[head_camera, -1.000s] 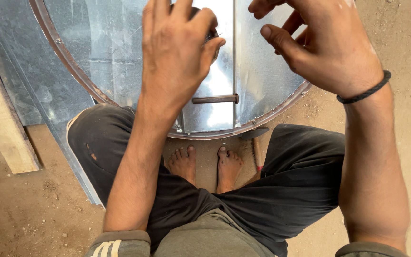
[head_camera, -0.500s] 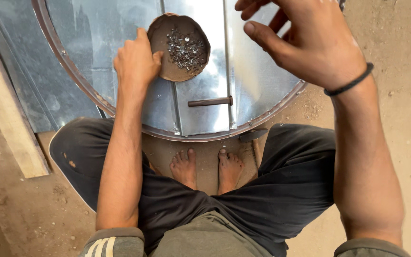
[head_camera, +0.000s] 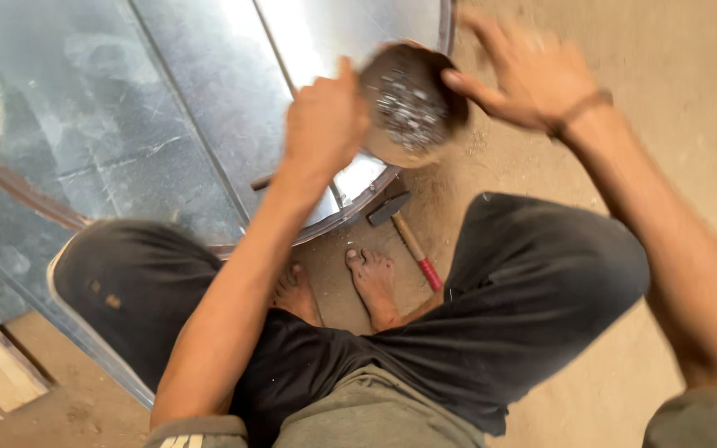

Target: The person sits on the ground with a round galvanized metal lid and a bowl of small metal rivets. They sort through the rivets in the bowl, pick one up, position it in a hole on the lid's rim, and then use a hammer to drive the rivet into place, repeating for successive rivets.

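The small round rusty-brown metal dish [head_camera: 412, 104], filled with tiny silvery metal pieces that may be rivets or nails, has been carried rightward since half a second ago: then it sat over the middle of the large round galvanised sheet-metal lid [head_camera: 168, 124], whereas now it is held up at the lid's right rim, over the edge where the sheet meets the sandy ground [head_camera: 690, 108]. The view has also swung, so that the lid fills the upper left. From this it is judged that the dish is being brought off the lid and toward the right side, within reach of the other hand

The dish is gripped at its left rim by the left hand [head_camera: 325, 124], whose fingers are clenched round the edge with the thumb up against it. The right hand [head_camera: 529, 75] is blurred by motion; its fingers are spread and loosened, nothing is grasped in them, and the thumb tip appears to lie just at the dish's right rim, though actual contact cannot be told

A hammer with a wooden shaft and red grip [head_camera: 408, 232] lies on the ground just beside the bare feet [head_camera: 371, 282], untouched
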{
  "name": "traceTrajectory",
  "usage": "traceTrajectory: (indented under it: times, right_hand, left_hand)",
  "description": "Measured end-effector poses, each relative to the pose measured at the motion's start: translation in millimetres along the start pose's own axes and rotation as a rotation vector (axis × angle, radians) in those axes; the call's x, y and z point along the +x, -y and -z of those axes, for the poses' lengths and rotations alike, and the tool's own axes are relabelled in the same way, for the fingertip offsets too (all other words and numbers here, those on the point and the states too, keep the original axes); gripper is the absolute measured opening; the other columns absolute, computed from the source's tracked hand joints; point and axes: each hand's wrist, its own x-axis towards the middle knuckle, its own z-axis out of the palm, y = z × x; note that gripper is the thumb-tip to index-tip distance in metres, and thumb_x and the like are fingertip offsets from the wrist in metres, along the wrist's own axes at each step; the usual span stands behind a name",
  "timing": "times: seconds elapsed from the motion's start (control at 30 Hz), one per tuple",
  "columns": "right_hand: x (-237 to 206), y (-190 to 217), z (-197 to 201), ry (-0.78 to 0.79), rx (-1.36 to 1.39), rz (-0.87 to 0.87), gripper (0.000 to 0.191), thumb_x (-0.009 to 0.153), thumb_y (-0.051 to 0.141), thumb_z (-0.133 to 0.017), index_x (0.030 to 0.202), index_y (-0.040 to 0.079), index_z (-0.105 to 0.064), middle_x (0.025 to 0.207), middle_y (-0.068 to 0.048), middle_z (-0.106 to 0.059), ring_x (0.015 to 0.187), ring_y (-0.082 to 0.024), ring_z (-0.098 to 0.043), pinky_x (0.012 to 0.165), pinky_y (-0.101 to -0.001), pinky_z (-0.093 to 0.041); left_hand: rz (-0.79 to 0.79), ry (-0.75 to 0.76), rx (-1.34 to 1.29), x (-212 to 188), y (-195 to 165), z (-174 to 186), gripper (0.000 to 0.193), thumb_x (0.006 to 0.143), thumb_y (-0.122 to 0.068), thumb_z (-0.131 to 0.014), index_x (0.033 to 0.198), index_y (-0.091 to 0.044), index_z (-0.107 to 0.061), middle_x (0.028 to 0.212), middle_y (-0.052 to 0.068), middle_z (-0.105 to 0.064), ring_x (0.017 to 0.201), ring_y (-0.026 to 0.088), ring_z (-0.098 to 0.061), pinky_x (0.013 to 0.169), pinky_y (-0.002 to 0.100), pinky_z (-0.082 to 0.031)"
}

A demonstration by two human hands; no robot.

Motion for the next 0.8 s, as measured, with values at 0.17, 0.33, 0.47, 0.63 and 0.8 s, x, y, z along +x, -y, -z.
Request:
traceTrajectory:
  times: [0.17,0.33,0.47,0.63,0.8]
  right_hand:
    - [-102,9,-88,0.032,0.282,-0.463,0.033,0.110,0.019,-0.055,0.141,0.008,-0.059,0.068,-0.013,-0.070,0.064,-0.034,-0.070,0.067,-0.0447,-0.056]
    - [-158,11,-156,-0.038,0.528,-0.784,0.031,0.109,0.017,-0.052,0.135,0.001,-0.056,0.070,-0.017,-0.069,0.061,-0.031,-0.071,0.060,-0.0436,-0.056]
    - [-178,0,-174,-0.103,0.708,-1.083,0.034,0.104,0.018,-0.053,0.135,0.003,-0.057,0.076,-0.018,-0.070,0.064,-0.036,-0.070,0.059,-0.0454,-0.055]
    - [-180,4,-187,-0.082,0.174,-0.904,0.039,0.100,0.019,-0.071,0.135,0.005,-0.061,0.079,-0.016,-0.071,0.078,-0.039,-0.069,0.075,-0.0505,-0.053]
    - [-143,21,-196,0.035,0.298,-0.560,0.048,0.090,0.032,-0.080,0.131,0.013,-0.060,0.109,-0.017,-0.071,0.097,-0.037,-0.071,0.086,-0.0492,-0.057]
  left_hand:
    - [-0.023,0.281,-0.258,-7,-15,-36,0.048,0.098,-0.050,-0.063,0.116,-0.005,-0.058,0.084,0.016,-0.074,0.077,0.035,-0.074,0.069,0.050,-0.057]
    - [-0.214,0.091,0.176,-29,36,-20,0.077,0.063,-0.055,-0.080,0.121,-0.007,-0.062,0.120,0.020,-0.067,0.114,0.040,-0.065,0.084,0.054,-0.054]
    - [-0.051,0.245,0.328,-73,86,5,0.079,0.062,-0.044,-0.091,0.123,-0.006,-0.057,0.115,0.019,-0.060,0.108,0.041,-0.057,0.085,0.051,-0.052]
    - [-0.107,0.082,0.197,-108,103,-11,0.036,0.093,-0.030,-0.079,0.117,-0.010,-0.061,0.105,0.012,-0.060,0.104,0.035,-0.060,0.085,0.048,-0.052]
    - [0.011,-0.039,-0.018,-127,85,-20,0.026,0.100,-0.024,-0.074,0.109,-0.005,-0.059,0.099,0.016,-0.065,0.094,0.038,-0.063,0.078,0.046,-0.051]
